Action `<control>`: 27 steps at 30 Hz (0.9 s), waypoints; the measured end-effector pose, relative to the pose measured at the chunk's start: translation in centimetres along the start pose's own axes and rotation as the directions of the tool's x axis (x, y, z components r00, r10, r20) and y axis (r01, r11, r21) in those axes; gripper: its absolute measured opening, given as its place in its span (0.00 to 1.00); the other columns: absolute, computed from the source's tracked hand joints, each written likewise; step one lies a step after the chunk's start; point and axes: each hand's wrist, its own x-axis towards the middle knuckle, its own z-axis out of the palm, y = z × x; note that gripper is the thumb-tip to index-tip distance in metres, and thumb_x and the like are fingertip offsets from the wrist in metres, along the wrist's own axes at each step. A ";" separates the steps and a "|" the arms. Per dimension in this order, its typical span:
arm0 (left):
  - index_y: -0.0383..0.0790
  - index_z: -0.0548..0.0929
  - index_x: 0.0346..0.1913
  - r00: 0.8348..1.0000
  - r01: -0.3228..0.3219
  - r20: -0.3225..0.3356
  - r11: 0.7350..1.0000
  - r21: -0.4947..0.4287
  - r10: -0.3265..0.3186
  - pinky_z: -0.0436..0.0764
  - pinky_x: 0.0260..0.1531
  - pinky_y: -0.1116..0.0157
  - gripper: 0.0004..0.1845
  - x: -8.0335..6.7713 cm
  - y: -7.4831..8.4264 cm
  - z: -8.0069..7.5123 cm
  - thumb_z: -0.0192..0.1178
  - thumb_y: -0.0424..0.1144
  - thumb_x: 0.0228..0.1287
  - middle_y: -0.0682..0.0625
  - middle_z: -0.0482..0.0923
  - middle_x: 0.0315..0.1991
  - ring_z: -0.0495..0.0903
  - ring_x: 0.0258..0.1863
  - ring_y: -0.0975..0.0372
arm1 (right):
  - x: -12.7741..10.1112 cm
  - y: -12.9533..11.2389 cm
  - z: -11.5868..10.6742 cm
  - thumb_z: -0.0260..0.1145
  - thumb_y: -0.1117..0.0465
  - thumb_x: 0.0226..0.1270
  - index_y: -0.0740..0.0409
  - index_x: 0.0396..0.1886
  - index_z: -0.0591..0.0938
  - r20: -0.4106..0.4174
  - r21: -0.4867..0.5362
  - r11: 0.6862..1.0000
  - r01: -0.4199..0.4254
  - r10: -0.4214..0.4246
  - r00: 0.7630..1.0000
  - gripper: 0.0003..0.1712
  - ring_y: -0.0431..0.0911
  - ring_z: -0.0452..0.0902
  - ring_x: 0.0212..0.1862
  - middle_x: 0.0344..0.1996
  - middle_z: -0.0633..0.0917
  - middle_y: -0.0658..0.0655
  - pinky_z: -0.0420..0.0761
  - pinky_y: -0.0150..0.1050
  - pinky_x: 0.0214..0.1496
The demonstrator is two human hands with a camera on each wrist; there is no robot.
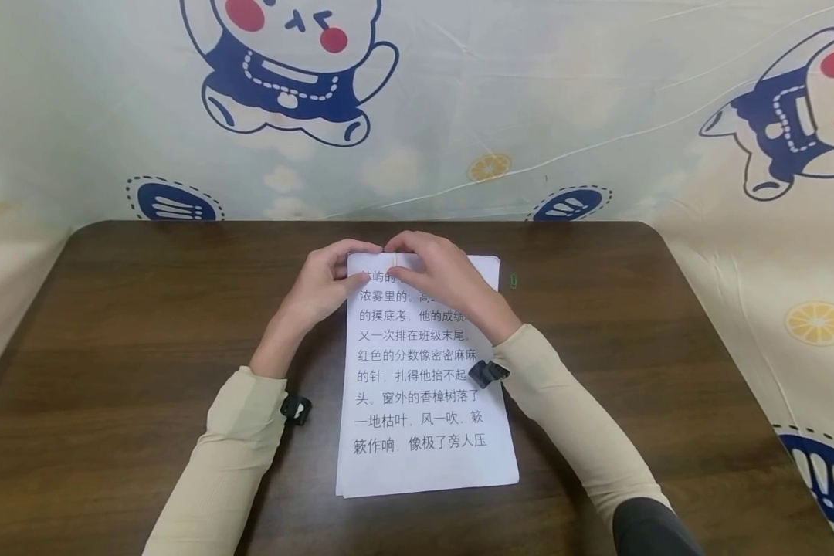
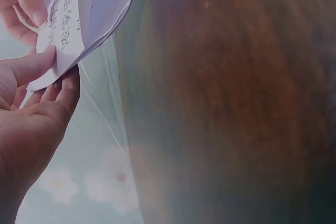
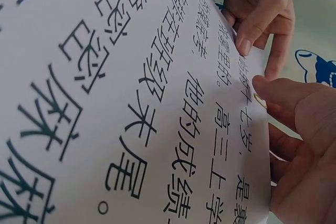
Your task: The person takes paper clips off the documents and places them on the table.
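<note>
A stack of white sheets (image 1: pixel 417 463) printed with large Chinese characters lies upright before me, its top edge away from me. My left hand (image 1: pixel 320 282) pinches the top left corner, thumb (image 2: pixel 42 64) on the printed face and fingers behind. At the top edge, a yellow paper clip (image 3: pixel 260 100) sits over the sheets. My right hand (image 1: pixel 445 270) pinches around the clip, its thumb (image 3: pixel 273 90) on the front and the other fingers behind the edge. In the left wrist view the upper part of the stack appears lifted, with sheet edges slightly fanned.
A small green paper clip (image 1: pixel 513 281) lies on the brown wooden table (image 1: pixel 146 347), just right of the stack's top right corner. Behind the table hangs a pale cloth (image 1: pixel 445 100) with cartoon figures. Each sleeve cuff carries a small black camera (image 1: pixel 295 409).
</note>
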 end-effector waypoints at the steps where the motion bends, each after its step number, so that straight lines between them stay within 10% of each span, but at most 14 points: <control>1: 0.40 0.78 0.63 1.000 0.002 -0.001 1.000 0.003 -0.002 0.86 0.37 0.70 0.21 0.0 0.0 0.0 0.58 0.25 0.69 0.38 0.82 0.54 0.88 0.45 0.47 | 0.0 0.0 0.0 0.68 0.53 0.70 0.48 0.58 0.80 0.004 -0.005 1.000 -0.003 0.003 1.000 0.19 0.43 0.77 0.51 0.54 0.85 0.49 0.76 0.41 0.59; 27: 0.36 0.79 0.62 1.000 -0.015 0.008 1.000 -0.027 0.015 0.86 0.36 0.70 0.21 0.1 -0.1 0.0 0.57 0.22 0.68 0.34 0.82 0.54 0.87 0.44 0.45 | 0.0 0.3 0.3 0.59 0.55 0.77 0.51 0.61 0.75 0.036 -0.159 0.984 0.084 -0.079 0.996 0.17 0.43 0.78 0.49 0.55 0.84 0.52 0.78 0.40 0.53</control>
